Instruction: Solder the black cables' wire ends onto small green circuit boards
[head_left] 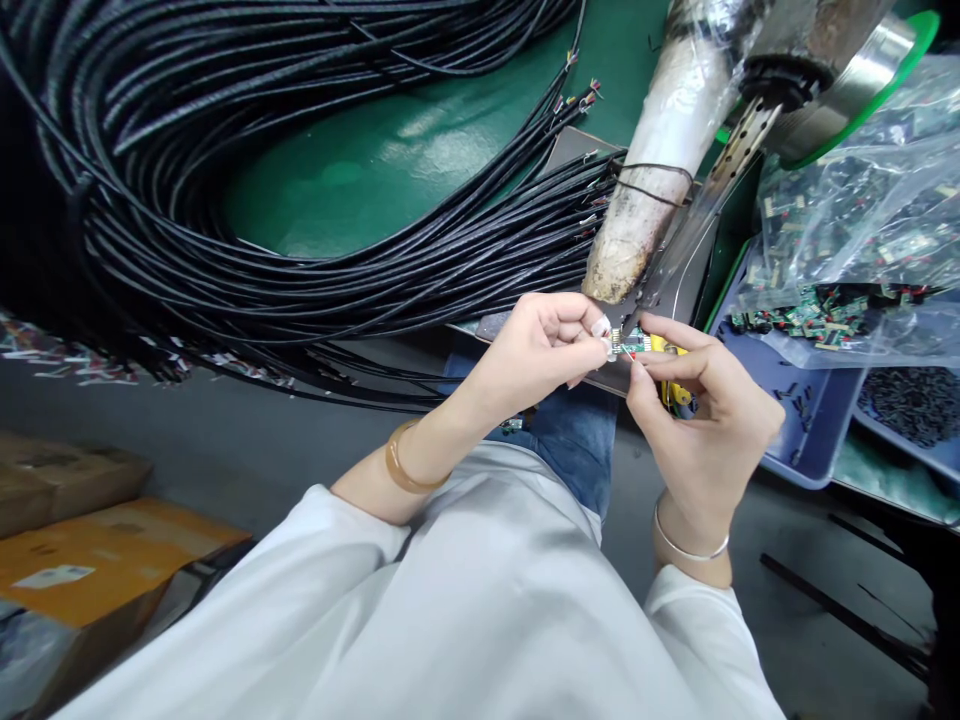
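A small green circuit board (630, 347) with gold contacts is held between my hands, just under the dark tip of a soldering iron (651, 285). My left hand (551, 340) is closed in a pinch at the board's left end, white covers on its fingertips. At the other end, my right hand (701, 400) has its index finger above the board and its middle finger and thumb below, closed on it. Thin solder wire (691, 258) runs down beside the iron. Behind the right fingers is a yellow object (677, 392), partly hidden.
A thick bundle of black cables (360, 250) curves over the green table (360, 170). A stained, wrapped tube (645, 190) comes down beside the iron, near a solder spool (870, 90). At right, a bag of circuit boards (862, 230) lies over a blue tray (817, 440).
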